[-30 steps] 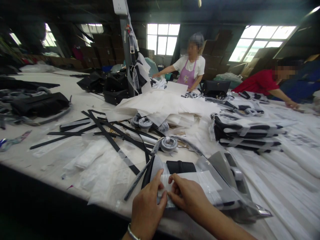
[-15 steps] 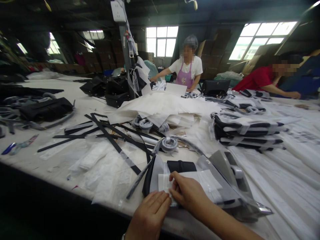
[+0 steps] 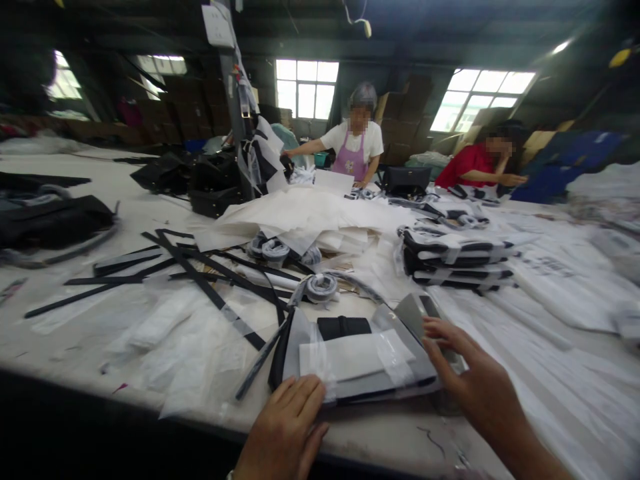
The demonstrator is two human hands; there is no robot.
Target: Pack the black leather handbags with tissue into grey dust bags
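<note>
A folded black bag (image 3: pixel 345 327) under a grey sheet lies in front of me, with a white paper strip (image 3: pixel 350 357) across it and clear tape over the strip's ends. My left hand (image 3: pixel 287 423) rests at the near left edge of this bundle, fingers stretched out and thumb apart. At the bundle's right side, my right hand (image 3: pixel 467 367) has its fingers and thumb around part of a grey tape dispenser (image 3: pixel 413 307). The hand covers much of the dispenser. Behind the bag, a wrapped strap (image 3: pixel 323 287) lies coiled.
Black strips (image 3: pixel 215 293) and clear plastic sleeves (image 3: pixel 185 360) lie to the left. Stacked wrapped bags (image 3: pixel 455 260) stand at right, beside white plastic sheeting (image 3: pixel 540 360). A paper pile (image 3: pixel 320 213) lies mid-table near a post (image 3: pixel 233 87). Two people work across the table.
My right hand has left the paper strip and moved right to the tape dispenser. My left hand's thumb has spread from its fingers. The view has swung slightly right.
</note>
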